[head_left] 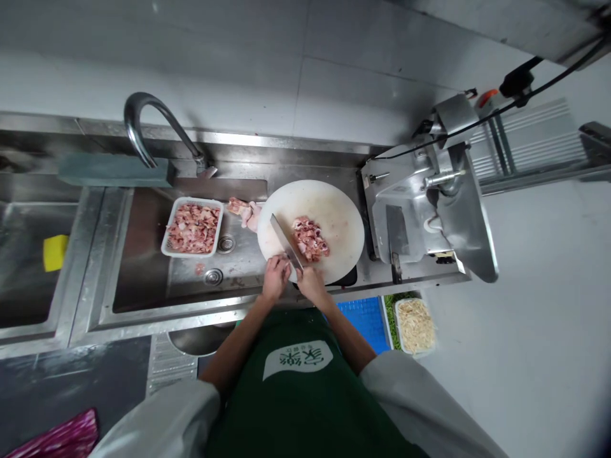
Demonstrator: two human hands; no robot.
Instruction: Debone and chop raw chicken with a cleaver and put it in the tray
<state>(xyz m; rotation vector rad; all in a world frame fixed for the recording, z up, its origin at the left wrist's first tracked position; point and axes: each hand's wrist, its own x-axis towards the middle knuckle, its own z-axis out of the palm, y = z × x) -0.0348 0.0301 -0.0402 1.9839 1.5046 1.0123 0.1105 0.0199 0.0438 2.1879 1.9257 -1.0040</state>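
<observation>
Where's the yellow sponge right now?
Head view, far left: the yellow sponge is in the left-hand sink basin, left of the basin holding the white basket of chopped meat.

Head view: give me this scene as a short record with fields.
Right hand: grips the knife handle
Left hand: fingers curled beside the blade; whether it holds anything is unclear
Knife: blade angled over the board, left of the chopped meat
Board: round, white
On board: small heap of chopped meat
Sink: white container of cut meat; larger meat piece between it and the board
Second knife: broad-bladed, right of the board, untouched
</observation>
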